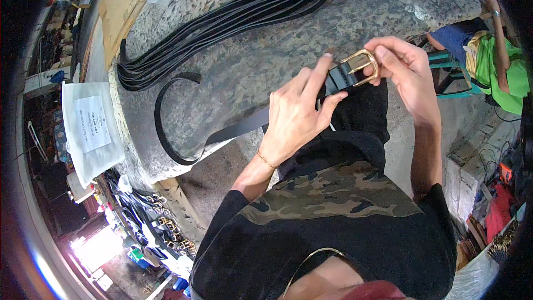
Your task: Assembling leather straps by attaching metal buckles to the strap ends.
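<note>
A black belt (340, 79) with a gold-coloured frame buckle (375, 69) is held between my two hands, just off the near edge of the stone-topped table (266, 55). My left hand (297, 103) closes on the strap right behind the buckle, thumb below and index finger stretched along the far side. Thumb and fingers of my right hand (408, 69) pinch the outer bar of the buckle. From my left hand the strap runs left and curls in a loop over the tabletop, its tip lying near the belt pile.
A pile of black belts (222, 28) with gold buckles lies across the table. At left stands a white plastic bin (94, 128) with a paper label; more buckled belts (166, 222) hang below it. A person in a green garment (508, 72) is at the far right.
</note>
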Available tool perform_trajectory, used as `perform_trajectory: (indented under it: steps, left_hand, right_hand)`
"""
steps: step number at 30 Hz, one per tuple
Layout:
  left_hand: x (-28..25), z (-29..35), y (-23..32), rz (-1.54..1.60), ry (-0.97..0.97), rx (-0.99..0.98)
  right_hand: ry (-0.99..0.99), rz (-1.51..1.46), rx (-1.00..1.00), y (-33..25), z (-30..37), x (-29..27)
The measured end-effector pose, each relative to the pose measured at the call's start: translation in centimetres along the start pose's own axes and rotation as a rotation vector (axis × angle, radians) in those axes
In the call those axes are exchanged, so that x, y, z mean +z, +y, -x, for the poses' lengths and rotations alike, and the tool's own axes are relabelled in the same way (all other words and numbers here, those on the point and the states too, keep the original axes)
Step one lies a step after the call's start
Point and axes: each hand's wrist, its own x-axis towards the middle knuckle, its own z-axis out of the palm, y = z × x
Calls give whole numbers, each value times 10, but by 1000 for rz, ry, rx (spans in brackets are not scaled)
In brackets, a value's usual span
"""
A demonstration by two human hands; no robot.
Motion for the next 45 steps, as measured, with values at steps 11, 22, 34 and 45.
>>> perform_trajectory:
  steps: [11, 22, 34, 45]
  left_hand:
    - [4, -10, -8, -62, -36, 83]
    - [-21, 4, -22, 209, -168, -177]
    - [-25, 3, -18, 446, -264, -270]
    - [-44, 0, 0, 352, -296, -81]
  right_hand:
    - [-192, 417, -209, -16, -29, 5]
    - [-419, 596, -107, -22, -36, 37]
    - [-386, 795, -209, -38, -13, 51]
    - [-319, 613, -172, -47, 6, 49]
